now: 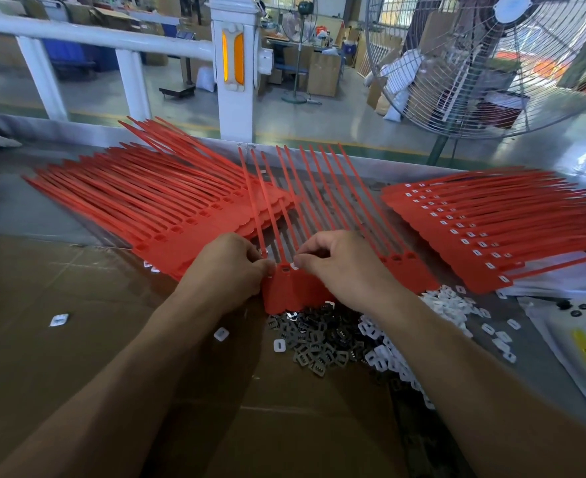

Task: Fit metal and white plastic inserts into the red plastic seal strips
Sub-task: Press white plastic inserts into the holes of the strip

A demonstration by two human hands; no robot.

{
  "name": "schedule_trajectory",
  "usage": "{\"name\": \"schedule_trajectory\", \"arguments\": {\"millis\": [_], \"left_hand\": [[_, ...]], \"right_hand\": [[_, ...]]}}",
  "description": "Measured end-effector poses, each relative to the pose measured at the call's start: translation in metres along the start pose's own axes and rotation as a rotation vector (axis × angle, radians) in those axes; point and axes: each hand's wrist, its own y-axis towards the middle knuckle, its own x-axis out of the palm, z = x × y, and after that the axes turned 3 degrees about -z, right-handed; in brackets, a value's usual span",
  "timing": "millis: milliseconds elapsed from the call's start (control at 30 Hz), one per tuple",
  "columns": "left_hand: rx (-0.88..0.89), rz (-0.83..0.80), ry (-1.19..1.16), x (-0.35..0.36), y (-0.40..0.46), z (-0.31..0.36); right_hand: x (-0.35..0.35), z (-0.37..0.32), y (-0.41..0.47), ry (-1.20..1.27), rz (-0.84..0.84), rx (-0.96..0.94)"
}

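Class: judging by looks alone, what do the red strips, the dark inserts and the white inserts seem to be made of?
Red strips: likely moulded plastic, matte, with thin tails that look flexible.
Dark inserts: probably stamped metal, grey with a dull sheen.
White inserts: apparently plastic, opaque and smooth.

Seal strips (319, 201) are lying fanned between two stacks, left (139, 198) and right (491, 229); metal inserts (319, 339) are sitting just in front.

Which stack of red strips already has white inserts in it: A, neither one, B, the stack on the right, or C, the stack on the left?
B: the right stack shows a white insert in each strip's slot, while the left stack shows only empty red slots.
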Motion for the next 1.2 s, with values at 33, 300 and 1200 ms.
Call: {"name": "schedule_trajectory", "arguments": {"millis": [33, 300, 1200], "left_hand": [[-0.001, 0.0, 0.003, 0.0, 0.0, 0.0], [0.005, 0.015, 0.039, 0.0, -0.001, 0.001], [-0.015, -0.003, 0.103, 0.001, -0.002, 0.004]], "right_hand": [[0.002, -0.002, 0.001, 0.007, 0.004, 0.014], [0.015, -0.015, 0.007, -0.077, 0.04, 0.088], [0.019, -0.032, -0.025, -0.923, -0.036, -0.377]]}}
